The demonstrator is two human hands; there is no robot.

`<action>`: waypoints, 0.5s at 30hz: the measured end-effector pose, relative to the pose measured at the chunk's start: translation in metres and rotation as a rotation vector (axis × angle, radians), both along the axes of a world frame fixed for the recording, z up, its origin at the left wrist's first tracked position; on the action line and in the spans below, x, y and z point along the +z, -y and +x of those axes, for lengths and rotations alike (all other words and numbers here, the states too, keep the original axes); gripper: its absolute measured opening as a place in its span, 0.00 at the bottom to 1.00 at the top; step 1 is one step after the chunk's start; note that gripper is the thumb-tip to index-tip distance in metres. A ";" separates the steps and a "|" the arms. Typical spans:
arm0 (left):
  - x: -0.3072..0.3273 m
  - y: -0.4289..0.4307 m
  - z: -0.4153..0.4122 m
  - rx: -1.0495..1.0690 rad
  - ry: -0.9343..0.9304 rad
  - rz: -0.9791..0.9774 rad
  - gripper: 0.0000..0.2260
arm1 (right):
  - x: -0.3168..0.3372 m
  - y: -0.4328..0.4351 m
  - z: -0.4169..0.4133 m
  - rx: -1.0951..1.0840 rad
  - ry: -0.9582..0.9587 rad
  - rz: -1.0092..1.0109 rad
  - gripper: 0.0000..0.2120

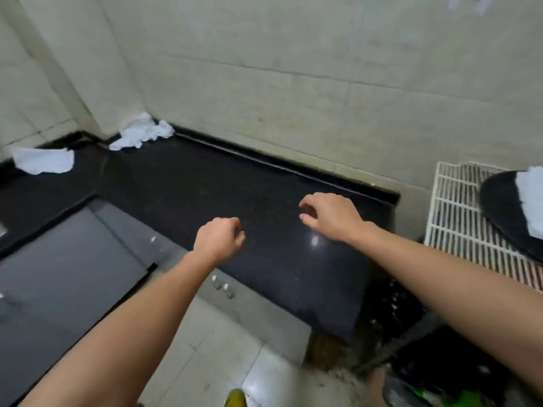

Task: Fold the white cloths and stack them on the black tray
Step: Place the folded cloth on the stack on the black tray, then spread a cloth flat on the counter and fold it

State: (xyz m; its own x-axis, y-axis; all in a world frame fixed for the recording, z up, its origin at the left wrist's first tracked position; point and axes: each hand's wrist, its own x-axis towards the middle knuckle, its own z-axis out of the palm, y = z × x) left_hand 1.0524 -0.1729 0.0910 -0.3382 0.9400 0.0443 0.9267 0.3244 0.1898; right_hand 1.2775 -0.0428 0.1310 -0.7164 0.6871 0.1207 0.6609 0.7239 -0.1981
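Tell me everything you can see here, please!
crumpled cloths: one pile, white, back corner of the counter
loose cloth: one, white, far left of the counter
folded cloths: one stack, white, on the tray
tray: one, black, on the wire rack
wire rack: one, white, right of the counter
counter: one, black, along the wall
left hand: one, bare and empty, above the counter
right hand: one, bare and empty, above the counter

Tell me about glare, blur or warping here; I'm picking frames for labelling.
Head view throughout: one small glare spot on the black counter; the wide lens bows the seams of the wall; the crumpled cloths in the far corner look soft; the tray is cut by the right border.
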 end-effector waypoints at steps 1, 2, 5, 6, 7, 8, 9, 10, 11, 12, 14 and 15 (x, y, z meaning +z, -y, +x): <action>-0.003 0.020 -0.024 0.055 0.008 0.001 0.08 | -0.002 0.008 -0.030 0.052 0.024 0.002 0.15; -0.005 0.038 -0.047 0.099 0.014 0.001 0.07 | -0.004 0.015 -0.060 0.095 0.040 0.002 0.15; -0.011 0.084 -0.115 0.187 -0.015 -0.011 0.08 | -0.009 0.036 -0.147 0.194 0.069 -0.017 0.15; -0.013 0.101 -0.144 0.219 -0.026 -0.016 0.09 | -0.012 0.045 -0.182 0.225 0.075 -0.017 0.15; -0.013 0.115 -0.170 0.245 -0.036 -0.019 0.09 | -0.015 0.052 -0.214 0.248 0.080 -0.024 0.15; -0.014 0.128 -0.194 0.273 -0.043 -0.026 0.09 | -0.020 0.060 -0.242 0.264 0.081 -0.038 0.15; -0.014 0.143 -0.224 0.305 -0.046 -0.034 0.09 | -0.024 0.069 -0.277 0.281 0.085 -0.049 0.15; -0.013 0.155 -0.248 0.321 -0.045 -0.045 0.09 | -0.028 0.075 -0.304 0.293 0.092 -0.060 0.16; -0.012 0.164 -0.266 0.333 -0.048 -0.061 0.09 | -0.031 0.081 -0.325 0.300 0.099 -0.078 0.16; -0.010 0.176 -0.292 0.356 -0.054 -0.074 0.09 | -0.033 0.087 -0.356 0.317 0.096 -0.089 0.16; -0.005 0.193 -0.337 0.390 -0.060 -0.098 0.09 | -0.032 0.098 -0.407 0.347 0.095 -0.103 0.17; -0.003 0.199 -0.360 0.405 -0.062 -0.111 0.10 | -0.031 0.101 -0.433 0.363 0.092 -0.112 0.17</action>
